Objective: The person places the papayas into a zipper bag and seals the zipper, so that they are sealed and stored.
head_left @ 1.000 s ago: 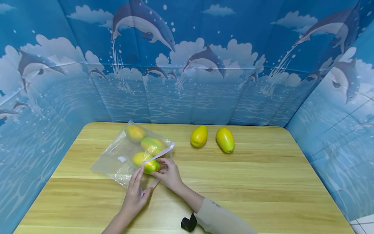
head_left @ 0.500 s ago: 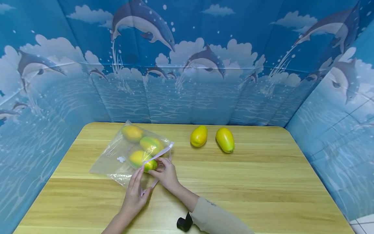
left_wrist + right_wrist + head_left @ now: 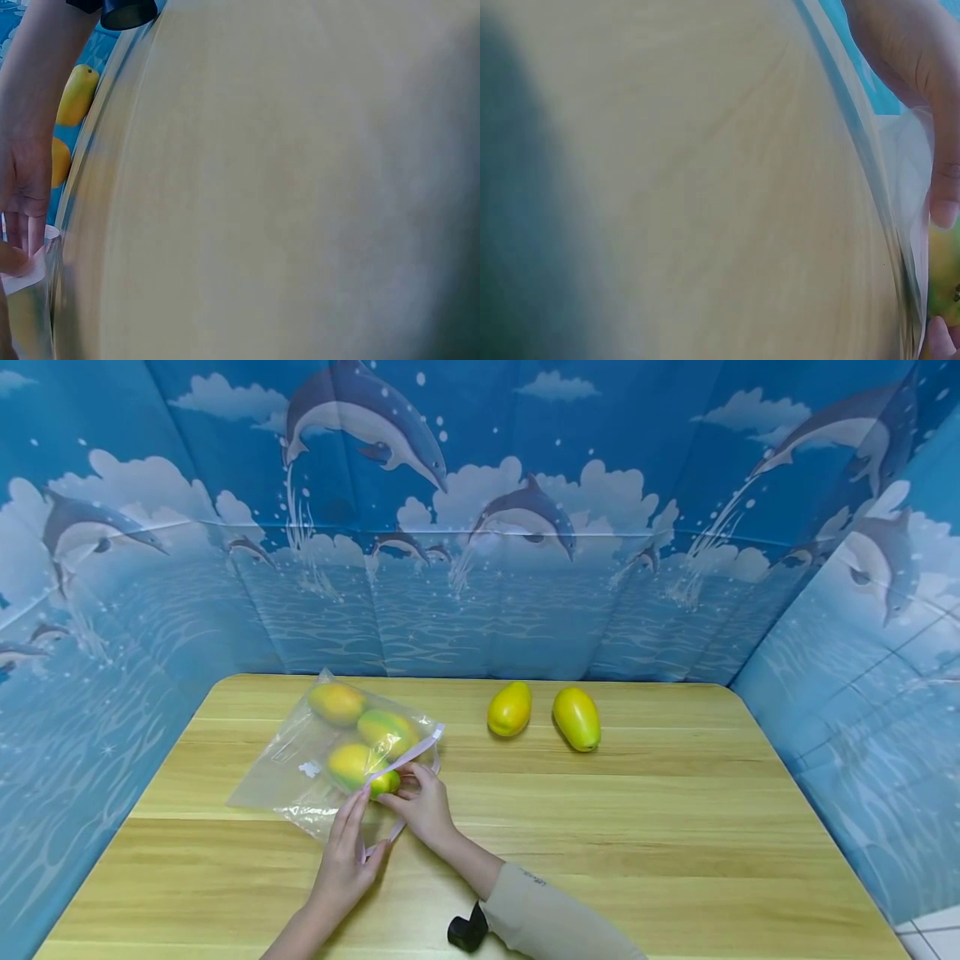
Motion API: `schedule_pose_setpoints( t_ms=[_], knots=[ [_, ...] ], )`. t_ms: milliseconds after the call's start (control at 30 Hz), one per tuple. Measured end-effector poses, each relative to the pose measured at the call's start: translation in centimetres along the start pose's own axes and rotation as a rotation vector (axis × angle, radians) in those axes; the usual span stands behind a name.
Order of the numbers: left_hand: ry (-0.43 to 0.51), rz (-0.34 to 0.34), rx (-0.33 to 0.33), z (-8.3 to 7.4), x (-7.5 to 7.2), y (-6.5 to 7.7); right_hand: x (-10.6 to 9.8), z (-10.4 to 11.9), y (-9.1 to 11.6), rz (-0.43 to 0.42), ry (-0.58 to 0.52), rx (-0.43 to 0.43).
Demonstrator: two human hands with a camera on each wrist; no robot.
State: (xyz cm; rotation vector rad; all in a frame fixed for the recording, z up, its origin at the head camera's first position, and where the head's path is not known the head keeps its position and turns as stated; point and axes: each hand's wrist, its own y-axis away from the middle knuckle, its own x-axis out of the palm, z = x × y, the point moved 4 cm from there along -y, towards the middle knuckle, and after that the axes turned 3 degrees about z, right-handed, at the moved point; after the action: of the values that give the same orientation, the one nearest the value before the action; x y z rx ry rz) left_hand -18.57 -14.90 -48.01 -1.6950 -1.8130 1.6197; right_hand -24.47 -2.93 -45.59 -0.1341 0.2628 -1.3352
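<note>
A clear plastic bag (image 3: 288, 781) with a pale lilac strip along its mouth lies on the left of the table. Inside it are two yellow-green mangoes (image 3: 337, 704), (image 3: 387, 732). A third mango (image 3: 352, 765) sits mostly within the bag, its green end at the mouth. My right hand (image 3: 425, 806) holds that end, thumb and fingers on either side. My left hand (image 3: 348, 852) pinches the near edge of the bag's mouth. In the right wrist view, the left hand (image 3: 922, 67) is above the held mango (image 3: 943, 262). The left wrist view shows the right hand (image 3: 28, 172) at the bag.
Two more mangoes (image 3: 509, 709), (image 3: 577, 719) lie apart on the wooden table (image 3: 637, 843), right of the bag near the back edge. A blue dolphin-print curtain (image 3: 480, 610) hangs behind the table and at its sides. A black device (image 3: 468, 930) is by the right sleeve.
My right hand has moved slightly left, pushing the held mango deeper into the bag. The mangoes inside have shifted a little left. My left hand stays at the bag's edge.
</note>
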Motion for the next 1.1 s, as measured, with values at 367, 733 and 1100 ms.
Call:
schedule_pose_setpoints(
  t_ms=[367, 733, 1100],
  knots=[
    [0.009, -0.010, -0.006, 0.0, -0.2, 0.0, -1.2, 0.8, 0.4, 0.015, -0.050, 0.032],
    [-0.005, -0.014, -0.019, 0.0, -0.2, 0.0, -6.7, 1.4, 0.1, -0.224, -0.050, -0.035],
    [0.011, -0.010, -0.012, 0.1, -0.2, 0.1, -15.2, 0.9, -0.7, -0.579, 0.103, -0.170]
  ],
)
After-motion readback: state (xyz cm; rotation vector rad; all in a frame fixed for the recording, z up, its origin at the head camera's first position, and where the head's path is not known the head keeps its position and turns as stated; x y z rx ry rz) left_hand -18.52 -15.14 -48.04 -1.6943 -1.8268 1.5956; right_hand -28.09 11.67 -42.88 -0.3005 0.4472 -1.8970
